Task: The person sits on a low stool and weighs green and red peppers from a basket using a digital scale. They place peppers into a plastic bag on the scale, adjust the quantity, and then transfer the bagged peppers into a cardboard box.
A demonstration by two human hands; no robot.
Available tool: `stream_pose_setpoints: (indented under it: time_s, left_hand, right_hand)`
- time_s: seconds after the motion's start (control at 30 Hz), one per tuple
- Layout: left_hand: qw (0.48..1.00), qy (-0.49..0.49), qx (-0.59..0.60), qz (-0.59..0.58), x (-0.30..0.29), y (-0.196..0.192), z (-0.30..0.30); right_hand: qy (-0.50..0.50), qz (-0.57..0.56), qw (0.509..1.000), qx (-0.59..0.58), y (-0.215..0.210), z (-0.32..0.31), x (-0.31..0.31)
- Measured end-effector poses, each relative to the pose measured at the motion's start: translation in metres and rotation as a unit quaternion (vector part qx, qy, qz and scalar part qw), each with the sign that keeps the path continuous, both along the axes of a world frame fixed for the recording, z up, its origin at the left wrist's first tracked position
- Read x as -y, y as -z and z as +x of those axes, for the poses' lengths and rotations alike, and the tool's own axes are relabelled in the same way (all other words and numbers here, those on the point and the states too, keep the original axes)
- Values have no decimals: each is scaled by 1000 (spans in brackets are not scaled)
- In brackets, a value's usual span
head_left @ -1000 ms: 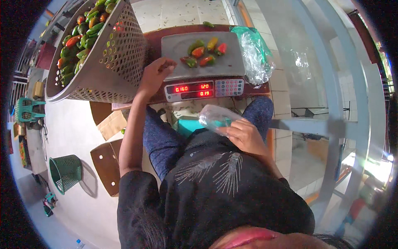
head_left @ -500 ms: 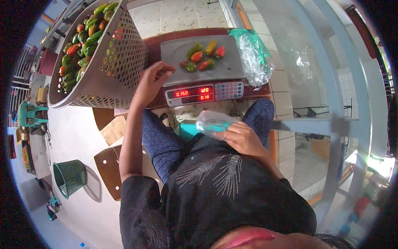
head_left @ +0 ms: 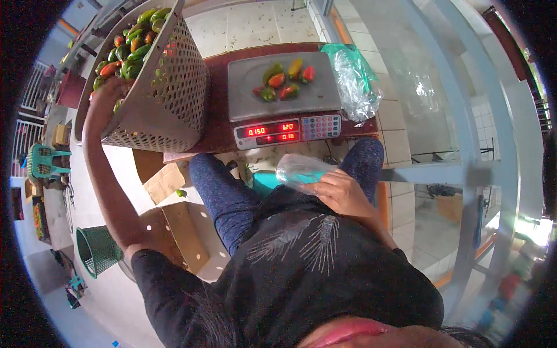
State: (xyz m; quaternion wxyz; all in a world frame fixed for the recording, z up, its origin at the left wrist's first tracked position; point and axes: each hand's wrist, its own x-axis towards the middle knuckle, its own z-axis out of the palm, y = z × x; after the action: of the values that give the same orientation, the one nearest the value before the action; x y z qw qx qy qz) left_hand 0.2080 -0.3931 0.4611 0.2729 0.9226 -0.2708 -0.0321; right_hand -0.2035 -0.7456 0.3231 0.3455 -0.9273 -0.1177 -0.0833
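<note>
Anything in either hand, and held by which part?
Right hand: clear bag, pinched at its right end. Left hand: in the basket at the peppers; can't tell whether it grips one.

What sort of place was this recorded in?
Probably a produce weighing or packing area, perhaps at a shop. A tall basket holds many peppers, a few more lie on a digital scale, and the right hand holds a clear plastic bag.

Clear plastic bag (head_left: 297, 169) over the lap (head_left: 223, 203); green and red peppers (head_left: 123, 53) heaped in basket (head_left: 168, 101), several on scale (head_left: 284, 108).
</note>
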Motion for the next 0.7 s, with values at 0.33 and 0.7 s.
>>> stream_pose_setpoints:
  time_s: [0.33, 0.7]
  left_hand:
    - [968, 121, 97, 197, -50, 47, 76]
    - [984, 102, -143, 36, -4, 36, 44]
  right_hand:
    - [0, 6, 1000, 2, 4, -7, -7]
    - [-14, -8, 1000, 4, 3, -2, -9]
